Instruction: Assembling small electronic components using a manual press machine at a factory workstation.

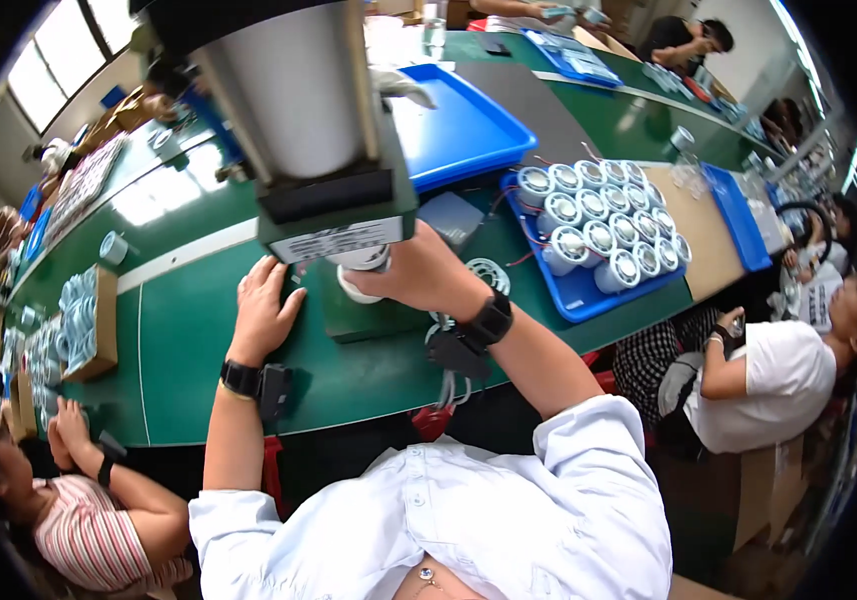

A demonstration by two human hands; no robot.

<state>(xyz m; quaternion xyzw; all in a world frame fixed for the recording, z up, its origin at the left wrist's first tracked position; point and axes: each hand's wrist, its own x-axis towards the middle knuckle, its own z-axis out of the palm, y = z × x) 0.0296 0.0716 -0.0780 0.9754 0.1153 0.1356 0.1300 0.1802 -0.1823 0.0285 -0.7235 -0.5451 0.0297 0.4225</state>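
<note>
Right hand (419,272) curled round a small white round part (361,280), grip closed on it, fingers wrapped over the top and side. Part sits directly under the nose of the press (324,150), a tall grey cylinder on a dark green block, and right at the fingertips, half hidden by them; underside of the part not visible, so cannot tell whether touching the dark base plate (369,318) below. Black wrist band (489,320) on the right forearm, a small dark unit and cables hanging beneath it.

Left hand (267,305) flat on the green counter (189,340), palm down, fingers spread and slightly bent, grip wide and holding nothing. Resting just left of the press base, fingertips near its edge, apart from the white part. Black band with a dark unit (254,382) on the left wrist.

To the right, a blue tray (574,292) packed with white round coil-like parts in rows, thin red wires trailing from some. Behind the press, a second blue tray (469,125), bare. Cardboard box (99,320) of pale rings at far left on the counter. Person in a striped top (89,530) lower left, another in a white shirt (784,385) seated at right.
</note>
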